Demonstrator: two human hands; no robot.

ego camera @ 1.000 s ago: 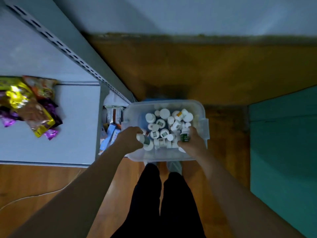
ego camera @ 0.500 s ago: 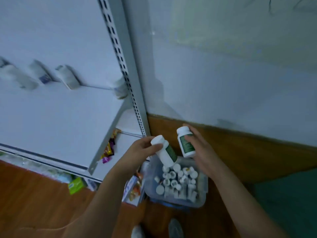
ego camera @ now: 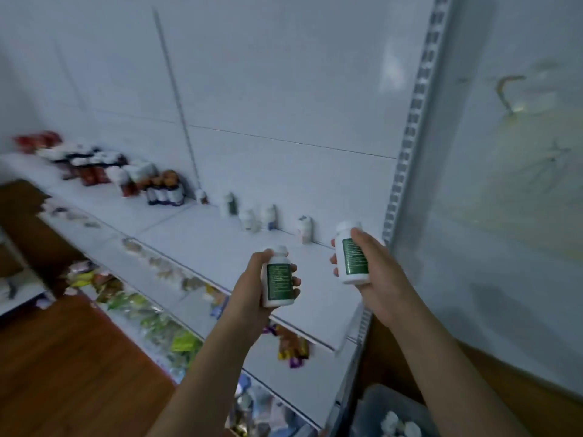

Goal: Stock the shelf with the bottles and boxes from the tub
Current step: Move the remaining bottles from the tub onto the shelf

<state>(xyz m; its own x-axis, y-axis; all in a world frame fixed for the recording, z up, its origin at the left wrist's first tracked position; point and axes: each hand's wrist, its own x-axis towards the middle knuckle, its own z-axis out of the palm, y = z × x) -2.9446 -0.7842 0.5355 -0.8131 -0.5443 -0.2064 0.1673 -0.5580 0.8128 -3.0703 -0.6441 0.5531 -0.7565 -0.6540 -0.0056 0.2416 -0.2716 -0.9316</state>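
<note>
Shelf [ego camera: 202, 244] white, few bottles | floor [ego camera: 63, 367] wood | wall [ego camera: 504, 216] pale

the white shelf [ego camera: 205, 244] carries a loose row of small white bottles [ego camera: 249, 219] along its back edge toward the right end. toward the left end sits a blurred cluster of packaged goods [ego camera: 94, 167] and a multipack of small bottles [ego camera: 164, 193].
</note>
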